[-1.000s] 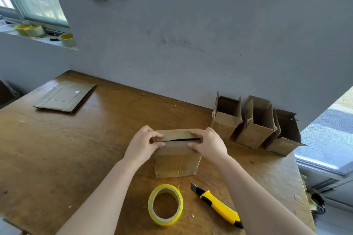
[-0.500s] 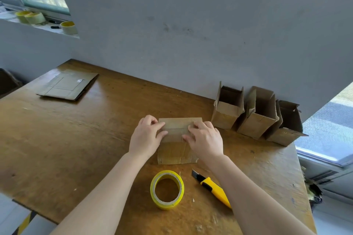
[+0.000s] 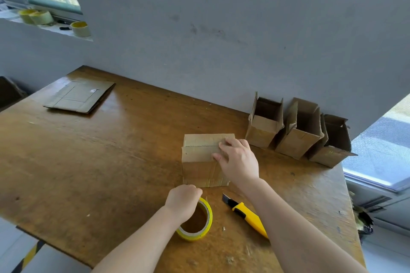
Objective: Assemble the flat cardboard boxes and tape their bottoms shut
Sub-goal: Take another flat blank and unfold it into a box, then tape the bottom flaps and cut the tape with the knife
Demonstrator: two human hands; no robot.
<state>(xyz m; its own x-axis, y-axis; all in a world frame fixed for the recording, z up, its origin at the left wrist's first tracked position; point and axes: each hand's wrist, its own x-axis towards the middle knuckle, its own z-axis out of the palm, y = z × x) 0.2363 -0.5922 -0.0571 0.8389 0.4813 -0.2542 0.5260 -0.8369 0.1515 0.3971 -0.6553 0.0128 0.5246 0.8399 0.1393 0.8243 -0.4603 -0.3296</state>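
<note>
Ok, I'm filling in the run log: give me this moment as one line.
stage: pre-taping | left hand: gripping tape roll | right hand: pressing box flaps shut | knife: idle on table

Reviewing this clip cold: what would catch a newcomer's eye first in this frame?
Probably the yellow tape roll near the table's front edge, with the left hand closing on it. Just behind, the right hand presses down the folded flaps of a cardboard box mid-table. A yellow utility knife lies right of the tape.
</note>
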